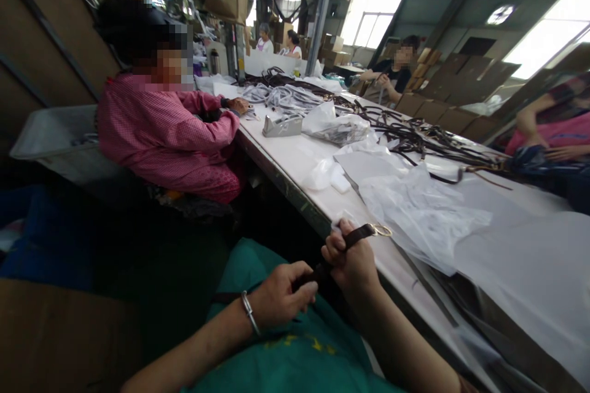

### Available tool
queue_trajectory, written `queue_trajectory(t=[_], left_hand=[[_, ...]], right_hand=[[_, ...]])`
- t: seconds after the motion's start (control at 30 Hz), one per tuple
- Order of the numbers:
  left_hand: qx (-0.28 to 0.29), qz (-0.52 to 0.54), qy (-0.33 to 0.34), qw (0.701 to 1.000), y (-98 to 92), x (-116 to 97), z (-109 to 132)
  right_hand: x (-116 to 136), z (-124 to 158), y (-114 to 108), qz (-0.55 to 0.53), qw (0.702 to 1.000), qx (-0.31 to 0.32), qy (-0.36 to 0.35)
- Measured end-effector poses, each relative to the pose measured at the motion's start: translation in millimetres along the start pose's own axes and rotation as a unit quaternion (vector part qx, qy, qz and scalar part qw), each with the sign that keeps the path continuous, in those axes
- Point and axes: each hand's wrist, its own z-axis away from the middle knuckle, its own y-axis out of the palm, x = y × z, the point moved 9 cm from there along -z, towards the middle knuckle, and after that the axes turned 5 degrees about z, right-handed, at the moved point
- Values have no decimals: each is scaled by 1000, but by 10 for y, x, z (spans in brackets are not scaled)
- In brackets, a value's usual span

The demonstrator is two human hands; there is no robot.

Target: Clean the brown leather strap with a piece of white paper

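Closest in, above a green shirt (295,353), both hands are closed on one dark brown strap (357,237). The left hand (281,298), a metal bracelet (249,313) at its wrist, pinches the lower run between thumb and curled fingers. The right hand (353,261) has its grip wrapped fully round the strap higher up, so the end with a gold-coloured ring (381,230) sticks out just past the fist, over the near edge of the white surface (295,159). The strap looks light, narrow and limp — likely to sag wherever it is not held — with a smooth face that could slide through a loose grip. The flat run just behind the ring seems the surest place to hold. Just beyond lie crumpled clear plastic bags (419,215). Farther along stands a tape dispenser (282,126), near a tangled heap of dark straps (405,132), where a person in a pink top (166,135) works — others sit farther back.
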Motion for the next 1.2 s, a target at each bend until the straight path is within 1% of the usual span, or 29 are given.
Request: queue_trajectory(t=[0.07,0.13,0.2,0.27,0.37,0.43,0.5,0.57,0.67,0.77,0.87,0.97,1.03,1.1,1.2], left_hand=[[56,8,-39,998,-26,113,94],[90,17,-75,993,-94,222,217],[106,50,-121,986,-167,339,349],[116,92,-152,977,-211,417,460],[140,142,-168,965,-186,441,543],[153,151,-156,964,-134,405,528],[143,140,-131,971,-92,364,464],[116,132,-123,977,-59,369,391],[91,139,-158,973,7,482,335],[101,146,-206,962,61,595,347],[117,148,-226,956,77,619,362],[121,195,-206,951,127,540,304],[109,229,-171,952,170,455,207],[87,234,-146,957,206,410,100],[32,198,-163,966,200,461,6]], right_hand=[[29,-42,-54,-13,1000,-10,-1],[7,-74,-110,-26,999,-22,8],[-60,-91,-144,-35,999,-32,22],[-147,-91,-151,-43,998,-39,36],[-257,-74,-118,-44,997,-43,52],[-295,-61,-89,-38,997,-40,55],[-310,-45,-69,-35,997,-34,57],[-304,-24,-68,-34,997,-30,55],[-292,22,-74,-30,998,-23,56],[-310,64,-54,-32,997,-8,75],[-337,73,-20,-40,995,12,92],[-397,71,-7,-39,994,19,100],[-496,91,-9,-28,993,15,118],[-620,124,-37,-1,990,5,144],[-733,131,-140,104,981,6,164]])
